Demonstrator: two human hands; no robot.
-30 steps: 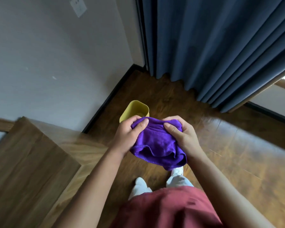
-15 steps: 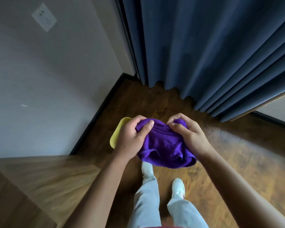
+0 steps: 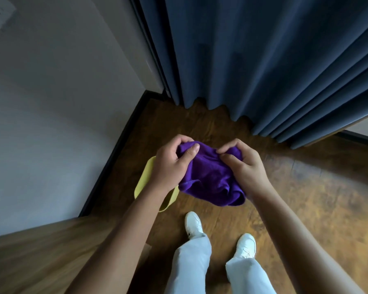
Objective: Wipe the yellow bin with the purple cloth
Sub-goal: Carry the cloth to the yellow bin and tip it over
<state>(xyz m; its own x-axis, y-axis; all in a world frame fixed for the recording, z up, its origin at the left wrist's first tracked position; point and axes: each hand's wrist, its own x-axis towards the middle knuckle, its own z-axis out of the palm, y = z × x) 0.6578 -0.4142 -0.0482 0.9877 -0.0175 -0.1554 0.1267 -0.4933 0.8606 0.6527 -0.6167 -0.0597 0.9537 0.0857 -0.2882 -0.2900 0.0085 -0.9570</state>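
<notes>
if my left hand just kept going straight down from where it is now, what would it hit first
Most likely the yellow bin. Your left hand, gripping the purple cloth, sits over the bin in this view, covering most of it. Depth is unclear from one camera, so the gap between them can't be judged.

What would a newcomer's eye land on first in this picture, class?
First, the bright purple cloth bunched at the centre, in the grip of both the left hand and the right hand. Next, the yellow bin on the floor below the left wrist, then the blue curtain behind.
</notes>
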